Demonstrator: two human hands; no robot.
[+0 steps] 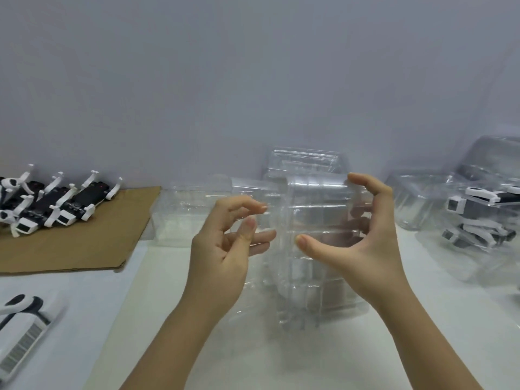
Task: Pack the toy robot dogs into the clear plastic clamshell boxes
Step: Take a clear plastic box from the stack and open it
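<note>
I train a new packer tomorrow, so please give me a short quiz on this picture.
1. True or false: the heap of dogs lies on cardboard.
2. What does the right hand grip? A: a dog. B: a box. C: cardboard.
3. Fill in: the packed boxes stand at the person's ___ side.
Key: 1 true; 2 B; 3 right.
</note>
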